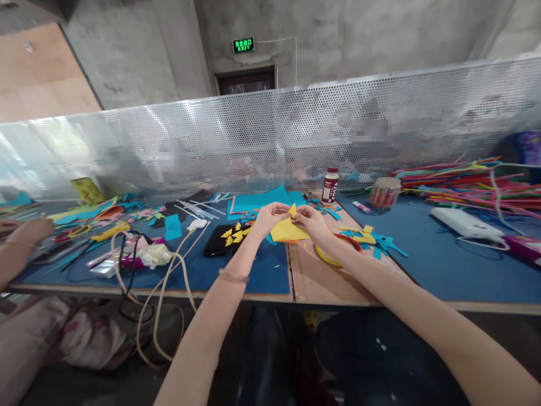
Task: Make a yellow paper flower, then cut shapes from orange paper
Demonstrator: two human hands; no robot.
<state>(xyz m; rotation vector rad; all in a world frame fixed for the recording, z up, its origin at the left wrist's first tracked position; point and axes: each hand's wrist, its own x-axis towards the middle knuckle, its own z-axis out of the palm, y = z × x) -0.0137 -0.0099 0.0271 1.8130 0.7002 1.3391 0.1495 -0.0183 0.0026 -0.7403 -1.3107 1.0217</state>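
A small folded piece of yellow paper is pinched between the fingertips of my left hand and my right hand, which meet above the table. Beneath them lies a larger yellow paper sheet. Left of my left hand, several small folded yellow pieces rest on and beside a black phone. Yellow-handled scissors or a similar looped tool lie partly hidden under my right forearm. Blue paper sheets are spread behind my hands.
A dark red bottle and a round container stand behind on the right. Colourful strips and a white power bank lie further right. Cables hang over the front edge at left. Another person's hand is at far left.
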